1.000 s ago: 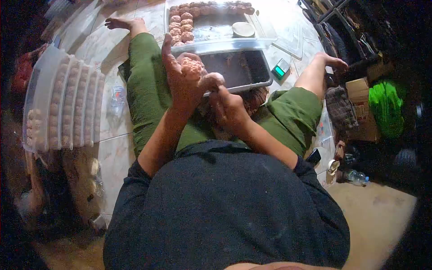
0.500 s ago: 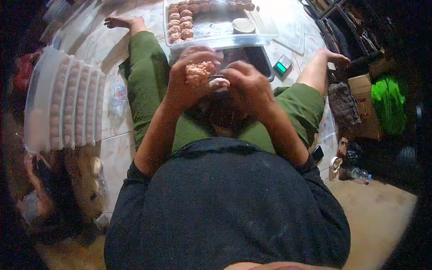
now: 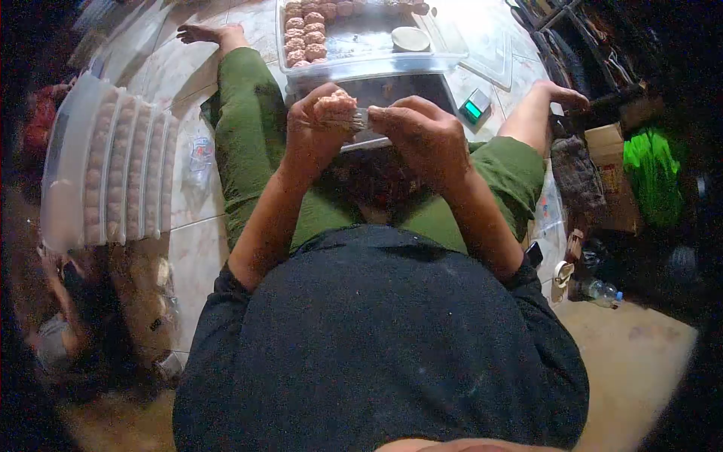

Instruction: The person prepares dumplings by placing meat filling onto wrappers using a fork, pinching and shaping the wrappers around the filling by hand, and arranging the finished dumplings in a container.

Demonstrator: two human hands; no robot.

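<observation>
My left hand is wrapped around a rough pinkish lump, held above the dark tray. A pale, pleated edge, like a fluted cup, shows beneath the lump. From the other side, my right hand pinches a small, thin pale piece beside the lump; its exact kind is unclear. Beyond the hands stands a clear plastic box, with rows of similar pinkish lumps along its left and far sides. A round whitish dish sits inside it.
A dark tray lies between the legs, and a small scale with a green display is right of it. Stacked clear boxes of lumps stand at left. A phone, plastic bottle and green bag are at right.
The lump has turned, so its pleated underside now shows. My left fingers have come down around it, and my right hand has shifted slightly right. A dark-and-white bit at the right fingertips is no longer visible.
</observation>
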